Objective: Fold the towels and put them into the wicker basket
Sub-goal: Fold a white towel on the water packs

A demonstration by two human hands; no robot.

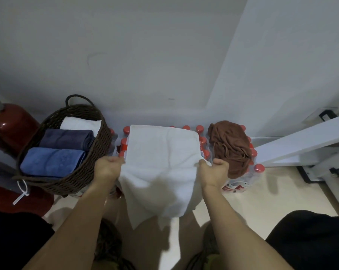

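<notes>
A white towel (160, 158) lies spread over packs of red-capped bottles, its near part hanging down toward my legs. My left hand (107, 167) pinches its left edge and my right hand (213, 170) pinches its right edge. The dark wicker basket (67, 181) stands to the left and holds a folded light blue towel (51, 161), a folded dark blue towel (67, 139) and a folded white towel (80, 123). A crumpled brown towel (231, 147) sits on the bottles to the right.
Red-capped bottle packs (259, 168) line the white wall. A red fire extinguisher (10, 127) stands at the far left, another red cylinder (1, 199) below it. A white frame (301, 143) juts in at the right. The floor is pale tile.
</notes>
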